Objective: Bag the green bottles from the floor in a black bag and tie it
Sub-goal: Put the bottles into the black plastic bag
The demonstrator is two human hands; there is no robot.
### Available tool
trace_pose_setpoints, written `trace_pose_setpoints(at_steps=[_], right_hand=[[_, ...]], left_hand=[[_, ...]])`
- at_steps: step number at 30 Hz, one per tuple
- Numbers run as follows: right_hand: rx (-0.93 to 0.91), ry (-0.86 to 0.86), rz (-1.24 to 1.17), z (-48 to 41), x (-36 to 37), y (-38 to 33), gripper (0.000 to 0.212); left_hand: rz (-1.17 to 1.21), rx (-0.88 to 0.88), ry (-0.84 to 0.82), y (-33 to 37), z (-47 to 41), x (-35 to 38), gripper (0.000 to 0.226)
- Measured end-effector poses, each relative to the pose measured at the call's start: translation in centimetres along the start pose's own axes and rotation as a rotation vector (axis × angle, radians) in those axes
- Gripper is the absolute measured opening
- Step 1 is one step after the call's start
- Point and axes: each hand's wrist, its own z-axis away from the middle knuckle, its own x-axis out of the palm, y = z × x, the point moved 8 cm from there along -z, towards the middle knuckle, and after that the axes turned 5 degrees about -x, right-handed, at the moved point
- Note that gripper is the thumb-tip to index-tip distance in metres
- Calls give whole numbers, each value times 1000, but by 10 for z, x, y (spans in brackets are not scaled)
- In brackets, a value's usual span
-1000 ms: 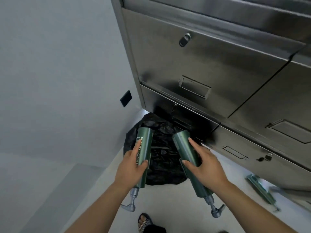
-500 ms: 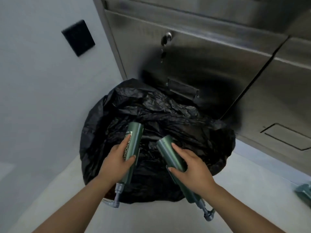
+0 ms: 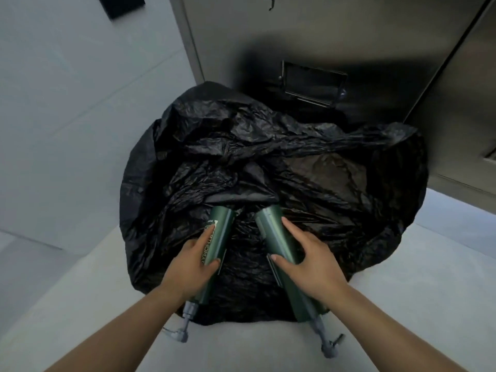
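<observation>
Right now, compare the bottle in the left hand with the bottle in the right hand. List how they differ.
The left bottle shows pale lettering along its side; the right bottle shows a plain side. The left bottle leans right at its far end, the right bottle leans left, so those ends converge. The left hand wraps its bottle; the right hand grips with a finger stretched along it. Both are dark green, grey pumps nearest the person, bases aimed into the black bag.

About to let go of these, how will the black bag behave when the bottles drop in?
The black bag is thin, crumpled film, so it will likely sag and fold rather than stay open. Its rim lies slumped on the floor, so the mouth may close over the green bottles.
</observation>
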Motion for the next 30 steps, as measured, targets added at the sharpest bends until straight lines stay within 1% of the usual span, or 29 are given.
trace_pose_setpoints(at_steps=[3,5,9,12,14,19,21,23,26,28,30], right_hand=[[73,30,-97,5,-5,12,78],[142,71,-169,-3,-13,16,80],[260,223,-265,-47,-45,3,84],[314,215,-248,-69,-57,-4,92],[292,182,-183,-60,-56,-4,93],[241,86,-114,-22,-40,14,85],[188,33,-60,-12,-37,16,82],[110,0,57,-3,-37,17,77],[39,-20,185,8,-42,20,73],[55,-10,207,16,-48,29,72],[76,15,194,21,-57,36,71]], left_hand=[[63,45,19,0,1,1,79],[72,44,35,0,-3,-3,78],[120,62,71,10,-1,-13,77],[159,96,83,15,1,-20,77],[179,115,99,17,1,-24,77],[145,138,148,25,-1,-33,79],[119,167,147,30,-3,-32,78],[84,193,138,36,-6,-31,78],[1,231,116,53,-16,-29,78],[-84,275,106,75,-30,-30,78],[-138,316,147,101,-51,-38,76]])
